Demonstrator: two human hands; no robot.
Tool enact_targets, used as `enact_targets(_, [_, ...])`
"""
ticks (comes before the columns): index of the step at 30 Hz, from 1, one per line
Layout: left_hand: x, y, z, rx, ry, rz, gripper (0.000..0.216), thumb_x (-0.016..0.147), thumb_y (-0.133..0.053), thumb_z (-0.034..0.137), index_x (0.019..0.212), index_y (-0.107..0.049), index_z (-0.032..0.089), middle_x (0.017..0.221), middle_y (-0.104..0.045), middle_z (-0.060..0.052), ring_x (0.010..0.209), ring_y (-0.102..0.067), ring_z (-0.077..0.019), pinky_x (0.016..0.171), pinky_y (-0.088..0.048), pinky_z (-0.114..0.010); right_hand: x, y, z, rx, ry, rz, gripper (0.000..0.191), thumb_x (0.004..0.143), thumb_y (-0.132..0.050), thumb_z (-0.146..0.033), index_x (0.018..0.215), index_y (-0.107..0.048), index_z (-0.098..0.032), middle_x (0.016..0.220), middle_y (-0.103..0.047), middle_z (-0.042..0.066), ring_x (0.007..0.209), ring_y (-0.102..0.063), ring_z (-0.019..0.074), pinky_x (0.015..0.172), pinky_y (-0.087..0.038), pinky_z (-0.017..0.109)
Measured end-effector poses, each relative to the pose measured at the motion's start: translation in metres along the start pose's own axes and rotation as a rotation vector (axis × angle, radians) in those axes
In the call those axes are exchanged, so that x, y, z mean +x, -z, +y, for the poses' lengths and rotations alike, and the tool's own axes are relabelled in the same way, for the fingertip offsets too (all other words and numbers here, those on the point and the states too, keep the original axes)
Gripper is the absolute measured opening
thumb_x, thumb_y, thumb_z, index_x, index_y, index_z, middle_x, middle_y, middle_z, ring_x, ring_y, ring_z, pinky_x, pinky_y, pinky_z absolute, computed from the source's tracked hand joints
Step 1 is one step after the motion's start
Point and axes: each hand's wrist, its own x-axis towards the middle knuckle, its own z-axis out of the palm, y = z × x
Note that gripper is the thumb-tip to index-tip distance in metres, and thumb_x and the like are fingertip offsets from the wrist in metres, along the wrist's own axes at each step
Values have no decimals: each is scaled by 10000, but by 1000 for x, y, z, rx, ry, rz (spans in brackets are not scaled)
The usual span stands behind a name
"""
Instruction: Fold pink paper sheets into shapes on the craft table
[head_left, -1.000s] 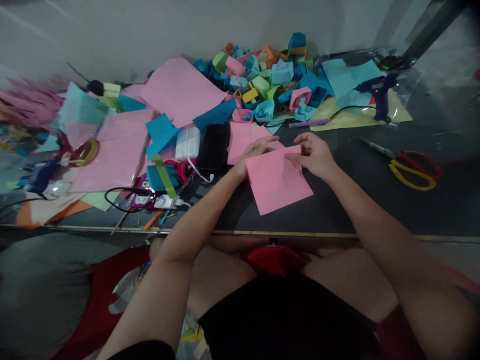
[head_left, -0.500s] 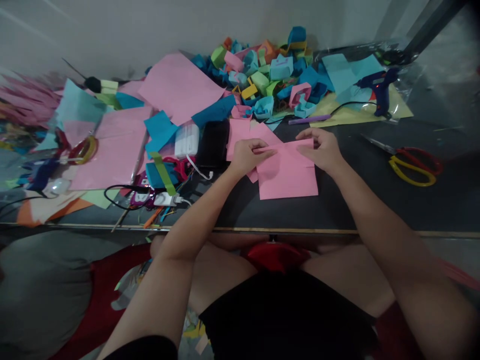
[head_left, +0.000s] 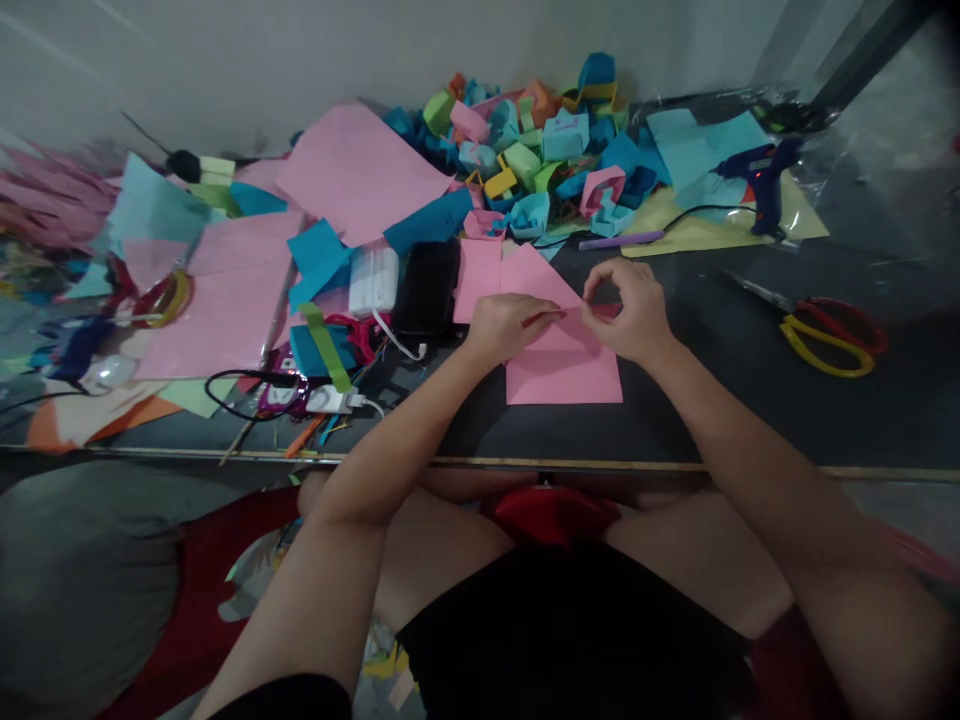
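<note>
A pink sheet of paper (head_left: 564, 375) lies on the dark table before me, its far edge folded up and over. My left hand (head_left: 510, 325) pinches that folded edge between thumb and fingers. Close beside it, my right hand (head_left: 626, 305) pinches the same edge, thumb and forefinger forming a ring. Under and behind this sheet lie other pink paper pieces (head_left: 480, 270), partly hidden by my left hand. Right of my right hand rest scissors (head_left: 829, 335) with red and yellow handles.
Folded paper pieces (head_left: 525, 150) in several colours are heaped at the back. A blue glue gun (head_left: 766, 185) stands at the back right. A black phone (head_left: 427, 288) and a white charger (head_left: 373, 280) lie left of my hands. Someone in grey (head_left: 82, 570) sits at the left.
My right hand has moved left along the folded edge, closing into a pinch near my left hand. The pink sheet has shifted slightly left and toward me.
</note>
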Motion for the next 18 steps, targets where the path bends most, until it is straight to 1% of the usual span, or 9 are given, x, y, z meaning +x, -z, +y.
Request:
enact_targets(4, [-3,-3,2,47,-93,21,354,1030,-575,489,975,-831,250,883,-832,-49,806,-794,-166,703,-562,-266,-4,-7,-2,-54,61,-36,242,712,-618,-189,927,-547,-275,814,-679,4,838,-674,247,986,-487,470])
enact_targets(8, [-2,0,2,6,-110,32,345,1033,-581,480,977,-825,243,895,-833,-56,826,-796,-167,741,-579,-271,-4,-7,2,-56,41,-38,334,715,-632,-198,1026,-547,-285,827,-680,1,857,-672,260,1007,-472,489])
enact_targets(12, [-1,2,-3,-7,-90,31,330,1022,-600,487,974,-823,248,926,-836,-53,859,-799,-170,787,-598,-282,-3,-3,7,-54,40,-61,353,704,-631,-171,1019,-516,-282,827,-680,-16,819,-668,235,1013,-456,486])
enact_targets(15, [-1,1,-6,-24,-93,19,325,1020,-602,488,978,-826,257,913,-836,-47,841,-799,-171,773,-602,-287,-2,0,10,-37,60,-105,355,698,-624,-153,1000,-486,-278,830,-680,-25,787,-667,216,1025,-443,485])
enact_targets(18, [0,2,-8,-31,-90,34,326,1019,-603,483,956,-831,259,906,-836,-43,828,-799,-174,767,-611,-293,-1,3,15,-38,56,-120,342,702,-641,-151,975,-477,-276,837,-680,-20,796,-665,220,1040,-442,507])
